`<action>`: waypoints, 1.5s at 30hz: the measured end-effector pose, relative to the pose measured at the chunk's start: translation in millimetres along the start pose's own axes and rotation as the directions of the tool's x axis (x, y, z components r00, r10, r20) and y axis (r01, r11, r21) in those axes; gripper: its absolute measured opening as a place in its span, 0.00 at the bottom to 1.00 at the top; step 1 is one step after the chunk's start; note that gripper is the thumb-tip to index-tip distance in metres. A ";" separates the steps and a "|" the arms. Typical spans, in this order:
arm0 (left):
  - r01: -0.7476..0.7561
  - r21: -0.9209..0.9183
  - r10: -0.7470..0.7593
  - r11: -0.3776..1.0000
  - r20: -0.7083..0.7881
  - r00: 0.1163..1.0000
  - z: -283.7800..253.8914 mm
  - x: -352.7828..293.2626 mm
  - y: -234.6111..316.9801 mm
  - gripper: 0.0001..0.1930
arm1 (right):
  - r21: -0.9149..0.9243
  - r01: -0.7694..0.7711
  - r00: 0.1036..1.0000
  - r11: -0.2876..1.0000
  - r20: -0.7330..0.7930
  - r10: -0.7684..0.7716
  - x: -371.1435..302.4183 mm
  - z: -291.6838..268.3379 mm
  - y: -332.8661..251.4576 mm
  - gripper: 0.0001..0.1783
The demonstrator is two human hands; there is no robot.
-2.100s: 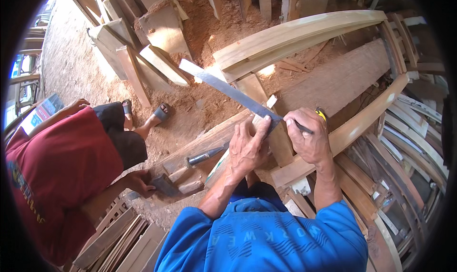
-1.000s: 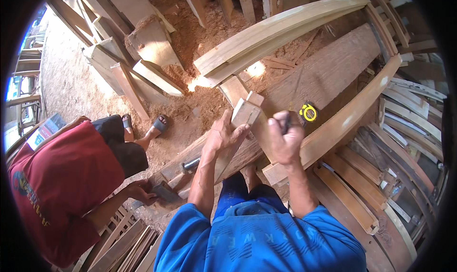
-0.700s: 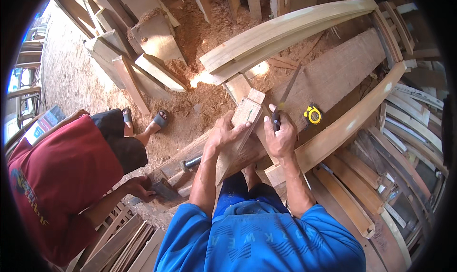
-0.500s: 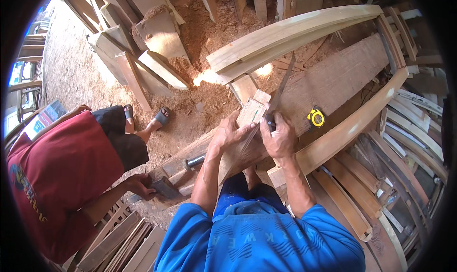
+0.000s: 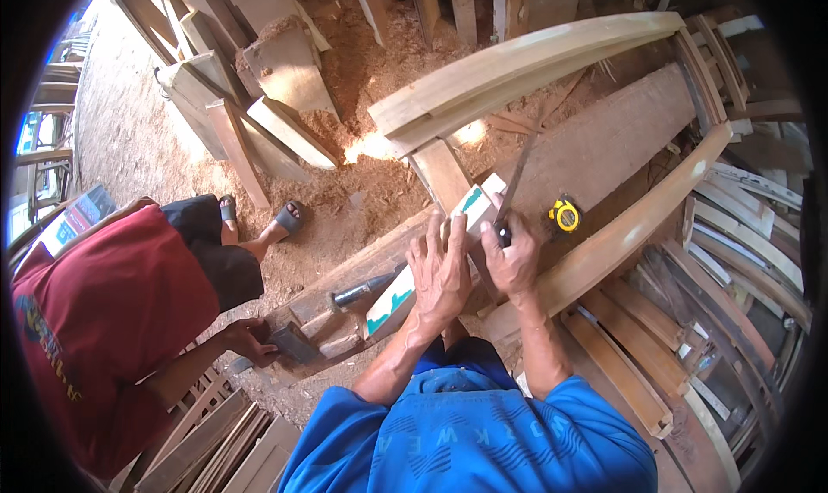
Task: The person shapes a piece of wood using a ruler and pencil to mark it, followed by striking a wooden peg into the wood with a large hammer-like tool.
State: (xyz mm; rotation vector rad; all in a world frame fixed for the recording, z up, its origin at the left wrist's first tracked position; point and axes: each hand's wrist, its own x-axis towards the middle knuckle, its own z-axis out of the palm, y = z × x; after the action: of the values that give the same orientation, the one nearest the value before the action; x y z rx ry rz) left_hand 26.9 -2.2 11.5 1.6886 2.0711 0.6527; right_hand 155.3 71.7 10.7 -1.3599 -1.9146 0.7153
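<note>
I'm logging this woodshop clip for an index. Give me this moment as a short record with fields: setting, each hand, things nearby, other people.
setting: woodshop, sawdust floor, curved wooden pieces all around
left hand: pressed flat on a pale wooden block with green marks
right hand: grips the handle of a hand saw, blade running up past the block
nearby: yellow tape measure on a wide plank; hammer left of the block
other people: a person in a red shirt, one hand on a small dark tool

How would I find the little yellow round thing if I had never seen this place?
Find the wide brown plank in front of the person in blue. Near its lower edge, just right of the right hand gripping a saw, lies the tape measure. It is the only bright yellow, round thing among all the wood.
</note>
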 end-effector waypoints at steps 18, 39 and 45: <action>-0.024 -0.046 0.021 0.999 -0.066 0.998 36.2 -20.6 -36.3 0.37 | 0.173 0.068 0.961 0.983 -0.275 -0.018 -2.7 -65.9 -16.5 0.21; -0.063 -0.100 0.069 0.993 0.049 0.996 30.5 -9.7 -9.8 0.44 | 0.393 -0.546 0.835 0.740 0.324 0.445 -32.7 5.4 32.5 0.10; -0.093 -0.108 0.087 0.990 -0.064 0.994 36.5 -10.5 -11.6 0.40 | 0.503 -0.538 0.841 0.676 0.269 0.469 -41.3 12.3 30.0 0.10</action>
State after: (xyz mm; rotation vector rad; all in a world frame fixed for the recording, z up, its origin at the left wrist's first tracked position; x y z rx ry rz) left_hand 40.4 -10.4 -24.9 1.7269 1.9682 0.8396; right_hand 172.6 40.9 -28.2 -1.4674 -1.2127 1.5329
